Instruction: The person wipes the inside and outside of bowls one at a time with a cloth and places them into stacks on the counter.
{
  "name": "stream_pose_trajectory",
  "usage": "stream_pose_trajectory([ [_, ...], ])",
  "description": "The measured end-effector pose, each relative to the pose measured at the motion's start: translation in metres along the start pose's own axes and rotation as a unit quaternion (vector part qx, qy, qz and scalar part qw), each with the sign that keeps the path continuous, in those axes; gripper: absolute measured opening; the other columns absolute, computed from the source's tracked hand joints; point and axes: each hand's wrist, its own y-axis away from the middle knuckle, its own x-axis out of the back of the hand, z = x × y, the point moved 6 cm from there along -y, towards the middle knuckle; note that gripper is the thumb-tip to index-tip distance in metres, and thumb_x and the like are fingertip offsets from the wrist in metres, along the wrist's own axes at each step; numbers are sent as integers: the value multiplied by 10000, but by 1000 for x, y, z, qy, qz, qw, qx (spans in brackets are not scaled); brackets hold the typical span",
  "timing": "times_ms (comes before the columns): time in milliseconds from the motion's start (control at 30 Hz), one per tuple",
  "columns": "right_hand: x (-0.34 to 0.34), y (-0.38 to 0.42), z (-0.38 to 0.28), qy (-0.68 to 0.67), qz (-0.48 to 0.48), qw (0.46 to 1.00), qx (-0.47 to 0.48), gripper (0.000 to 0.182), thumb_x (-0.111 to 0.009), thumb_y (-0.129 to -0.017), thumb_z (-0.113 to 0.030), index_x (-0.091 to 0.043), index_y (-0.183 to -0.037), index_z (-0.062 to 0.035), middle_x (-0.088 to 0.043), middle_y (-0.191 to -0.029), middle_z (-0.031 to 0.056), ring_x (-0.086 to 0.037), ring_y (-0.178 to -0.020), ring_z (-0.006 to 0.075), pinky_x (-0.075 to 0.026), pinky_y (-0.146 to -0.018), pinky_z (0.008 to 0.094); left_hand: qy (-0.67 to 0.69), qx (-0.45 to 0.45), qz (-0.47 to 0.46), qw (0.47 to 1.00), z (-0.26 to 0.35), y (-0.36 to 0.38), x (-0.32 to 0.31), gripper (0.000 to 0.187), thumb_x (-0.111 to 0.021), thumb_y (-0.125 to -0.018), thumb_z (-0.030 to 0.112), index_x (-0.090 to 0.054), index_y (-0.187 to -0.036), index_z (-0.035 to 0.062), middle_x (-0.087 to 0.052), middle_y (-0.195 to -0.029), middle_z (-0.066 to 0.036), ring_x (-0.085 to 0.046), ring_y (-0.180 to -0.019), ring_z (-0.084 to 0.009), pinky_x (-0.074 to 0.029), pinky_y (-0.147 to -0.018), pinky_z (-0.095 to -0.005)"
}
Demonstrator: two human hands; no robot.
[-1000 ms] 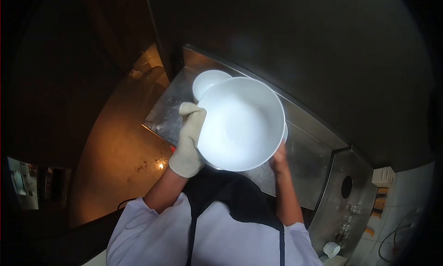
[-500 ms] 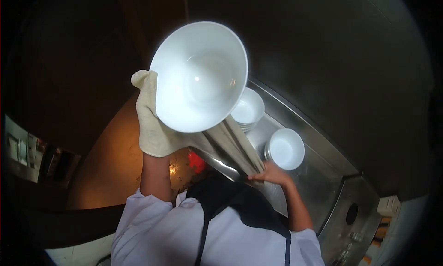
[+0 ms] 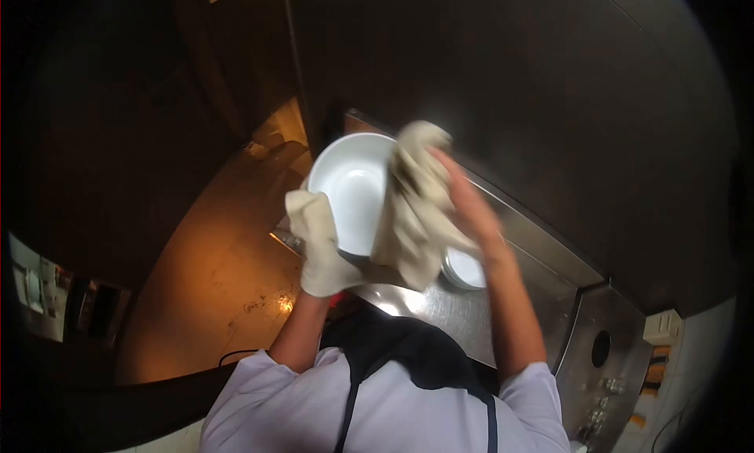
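A white bowl (image 3: 352, 187) is held up in front of me, its open side facing me. My left hand (image 3: 314, 229), covered by one end of a beige cloth (image 3: 412, 225), grips the bowl's left side; its fingers are hidden. My right hand (image 3: 465, 198), smeared by motion, has the bunched other part of the cloth against the bowl's right rim and inner side. Between the hands the cloth hangs in a loose strip. Below my right hand, partly covered by the cloth, several stacked white bowls (image 3: 465, 269) stand on the steel counter.
A steel counter (image 3: 522, 296) runs along the dark wall to the right. Farther right is a steel panel with a round dark hole (image 3: 601, 349). To the left lies a broad brownish surface (image 3: 212, 280) reflecting light. A white box (image 3: 662, 327) sits at the far right.
My right hand has risen from the counter side to the bowl, bringing the cloth with it. The bowl has moved lower and farther from me. My left hand has shifted right.
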Motion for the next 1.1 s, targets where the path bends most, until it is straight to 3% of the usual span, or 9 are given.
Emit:
stream_pose_trajectory([
  [133,-61,-32,72,347,8,938,-26,306,-524,-975,-211,-518,-1224,-34,-619,-1108,295,-606,-1078,483,-496,-928,530,186,213,-1,959,-44,44,-29,530,-770,-853,176,-491,-1284,43,-531,-1273,-105,-551,-1120,-207,-489,-956,-368],
  [233,-53,-8,86,615,-202,761,-49,265,-631,-881,-172,-609,-1123,-68,-681,-1028,183,-703,-880,393,-578,-784,447,-21,133,-101,986,-35,38,-12,636,-856,-748,185,-518,-1268,46,-526,-1282,-140,-554,-1146,-260,-483,-969,-389],
  [300,-25,-13,90,789,-113,602,-56,238,-653,-829,-127,-625,-1059,-74,-686,-958,129,-711,-744,320,-586,-637,391,-261,-17,-146,954,-30,43,5,679,-898,-674,205,-536,-1224,37,-534,-1236,-157,-560,-1116,-301,-484,-933,-403],
  [433,-26,-25,36,694,134,687,169,238,-659,-792,-13,-579,-1011,-56,-653,-903,157,-686,-682,308,-542,-546,396,-580,-204,-236,753,-6,51,-26,747,-945,-549,265,-557,-1136,11,-554,-1089,-150,-571,-1016,-302,-479,-842,-401],
  [567,-56,-25,56,501,47,864,21,351,-675,-781,-28,-557,-1111,-18,-661,-854,256,-644,-782,504,-531,-711,516,-186,-8,-126,974,-54,31,-14,630,-804,-761,207,-544,-1286,-26,-625,-1085,-119,-615,-947,-231,-513,-810,-363],
  [733,-32,0,57,764,-153,615,-126,270,-682,-786,-69,-620,-1040,0,-712,-766,180,-745,-751,300,-587,-659,413,-493,-180,-213,824,-27,34,3,469,-743,-834,172,-567,-1221,-25,-632,-1038,-146,-642,-924,-285,-530,-795,-367],
  [867,-19,-23,29,760,116,640,3,216,-643,-794,-23,-577,-999,-36,-682,-774,158,-725,-736,340,-574,-607,406,-498,-163,-250,814,-29,41,-11,772,-935,-469,332,-568,-1065,7,-566,-1070,-192,-570,-1002,-381,-470,-851,-478],
  [1000,-61,-27,50,586,129,792,112,201,-630,-807,-45,-570,-999,-38,-667,-768,193,-686,-677,411,-545,-604,467,-511,-233,-205,801,1,37,-45,690,-898,-523,289,-569,-1059,6,-525,-1029,-163,-526,-943,-328,-455,-841,-458],
  [1100,-59,-2,70,594,-43,801,58,198,-646,-794,-56,-585,-980,-35,-680,-743,194,-691,-679,411,-549,-609,477,-353,31,-96,930,-52,27,14,380,-715,-806,123,-582,-1121,-44,-586,-1049,-196,-597,-948,-335,-494,-828,-424],
])
